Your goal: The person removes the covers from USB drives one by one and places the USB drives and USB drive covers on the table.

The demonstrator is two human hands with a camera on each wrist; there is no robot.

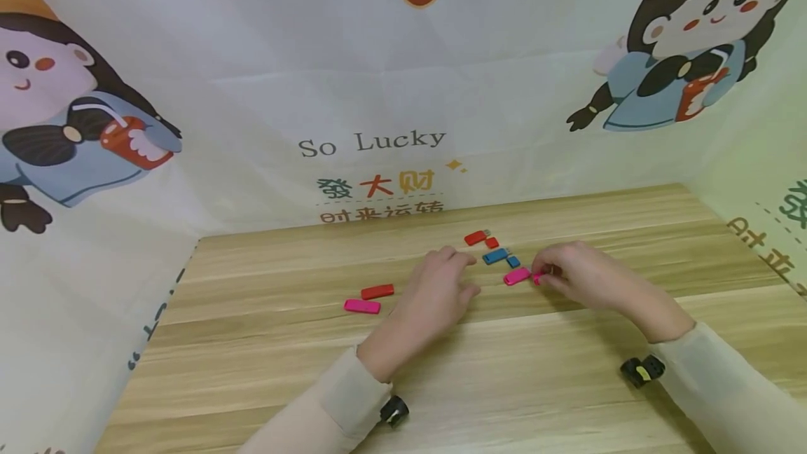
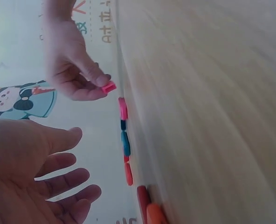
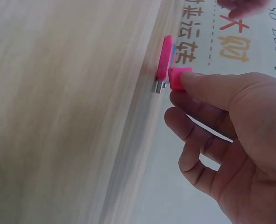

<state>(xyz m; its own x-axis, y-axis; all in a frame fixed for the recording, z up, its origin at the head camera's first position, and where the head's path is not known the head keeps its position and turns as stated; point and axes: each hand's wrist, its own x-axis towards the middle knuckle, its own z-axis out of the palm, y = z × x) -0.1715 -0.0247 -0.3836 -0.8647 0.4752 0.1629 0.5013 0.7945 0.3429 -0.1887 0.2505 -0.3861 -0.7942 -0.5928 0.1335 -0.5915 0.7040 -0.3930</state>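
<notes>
Light wood-grain tabletop (image 1: 441, 377), walled on 3 sides by a white printed cartoon backdrop (image 1: 265, 90): back wall runs just behind the far table edge, side panels close off L and R. All parts sit in the far-centre strip; near half of the board is bare wood w/ only the forearms over it, so most open room is toward the near edge. No containers in view, everything lies loose on the wood.

R hand (image 1: 576, 273): thumb + index pinch a small pink plastic cap (image 3: 180, 78), held just off the end of the pink plastic USB stick body (image 1: 517, 276). Wrist view shows the stick's metal plug (image 3: 160, 86) bare, cap beside it, not seated; cannot tell if they touch. Stick lies flat on the table, mid-right of centre, just L of the R fingertips. Other R fingers loosely curled.

L hand (image 1: 441, 289): fingers straight/relaxed, spread, holds nothing, over the table just L of the pink stick, not touching it.

Behind the pink one: blue plastic USB stick (image 1: 495, 256) w/ its small blue cap (image 1: 513, 261) beside it, then red plastic USB stick (image 1: 476, 237) w/ small red cap (image 1: 492, 242) beside it.

L of the L hand, well apart from that group: a capped red stick (image 1: 377, 291) and a capped pink stick (image 1: 362, 306), side by side, near each other.
</notes>
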